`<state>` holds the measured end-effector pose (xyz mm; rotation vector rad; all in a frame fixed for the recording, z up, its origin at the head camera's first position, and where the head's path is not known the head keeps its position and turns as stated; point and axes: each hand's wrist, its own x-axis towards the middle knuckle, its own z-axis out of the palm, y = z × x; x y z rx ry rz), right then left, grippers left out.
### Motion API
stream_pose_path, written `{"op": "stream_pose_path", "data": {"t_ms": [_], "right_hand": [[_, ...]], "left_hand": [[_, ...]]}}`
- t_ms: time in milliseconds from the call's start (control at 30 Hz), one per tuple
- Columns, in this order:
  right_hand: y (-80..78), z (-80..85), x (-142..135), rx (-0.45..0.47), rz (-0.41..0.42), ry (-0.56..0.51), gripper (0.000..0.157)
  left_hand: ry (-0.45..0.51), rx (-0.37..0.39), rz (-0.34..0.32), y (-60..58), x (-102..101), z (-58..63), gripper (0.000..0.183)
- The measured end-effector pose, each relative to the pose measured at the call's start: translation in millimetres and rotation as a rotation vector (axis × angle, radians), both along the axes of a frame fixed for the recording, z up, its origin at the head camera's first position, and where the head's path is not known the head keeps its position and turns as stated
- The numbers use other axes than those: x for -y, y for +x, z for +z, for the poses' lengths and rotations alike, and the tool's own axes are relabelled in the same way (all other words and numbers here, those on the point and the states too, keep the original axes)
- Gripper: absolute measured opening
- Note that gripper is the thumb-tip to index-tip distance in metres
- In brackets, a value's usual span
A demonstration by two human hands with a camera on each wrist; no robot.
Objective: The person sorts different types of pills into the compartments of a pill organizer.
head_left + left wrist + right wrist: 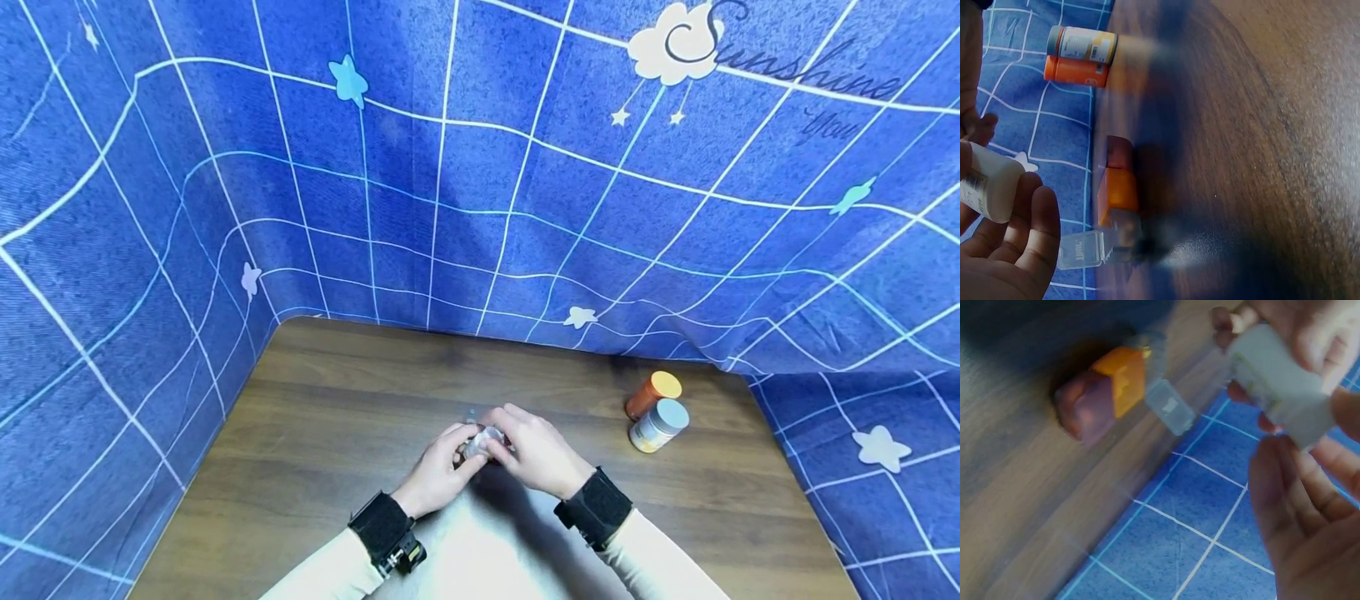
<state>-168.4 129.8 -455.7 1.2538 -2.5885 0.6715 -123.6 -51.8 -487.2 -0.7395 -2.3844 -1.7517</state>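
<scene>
Both hands hold a small white bottle (1275, 378) with a printed label, tilted above the table. My left hand (438, 471) grips its body. My right hand (536, 450) has thumb and fingers around the other end. Beyond the bottle, a pill organizer (1117, 190) stands on the table, with a dark red, an orange and a clear compartment. The clear compartment's lid (1169, 406) is flipped open. From the head view, the hands hide most of the organizer.
To the right on the wooden table (337, 392) stand an orange bottle (643, 400) with a yellow-orange top and a white labelled bottle (654, 429) with a grey lid, side by side. A blue patterned curtain (480, 183) hangs behind the table and along its sides.
</scene>
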Motion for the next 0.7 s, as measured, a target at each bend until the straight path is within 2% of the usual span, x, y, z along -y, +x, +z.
{"op": "stream_pose_path", "data": {"t_ms": [67,133,300,400,467,600,700], "right_hand": [[-0.2,-2.5,1.0,-0.025,-0.048,0.0,0.021],[0.5,-4.2,2.1,-0.012,-0.091,-0.031,0.027],[2.6,-6.2,7.3,0.207,-0.086,-0.273,0.048],[5.3,-2.5,11.2,0.325,-0.043,-0.427,0.047],[8.7,3.7,13.8,0.364,-0.034,-0.49,0.044],[17.4,17.4,18.2,0.408,-0.064,-0.545,0.039],[21.8,21.5,20.7,0.44,-0.092,-0.575,0.037]], "left_hand": [[0.0,0.006,0.02,-0.7,-0.6,0.2,0.031],[0.018,0.02,0.035,-1.8,-1.1,0.7,0.032],[0.17,0.124,-0.008,-4.4,-1.2,3.4,0.037],[0.252,0.154,-0.033,-5.1,-1.1,4.3,0.036],[0.28,0.147,-0.034,-5.3,-1.2,4.9,0.035],[0.295,0.134,-0.02,-4.7,-1.4,6.0,0.033],[0.289,0.138,-0.008,-3.6,-1.8,7.7,0.032]]}}
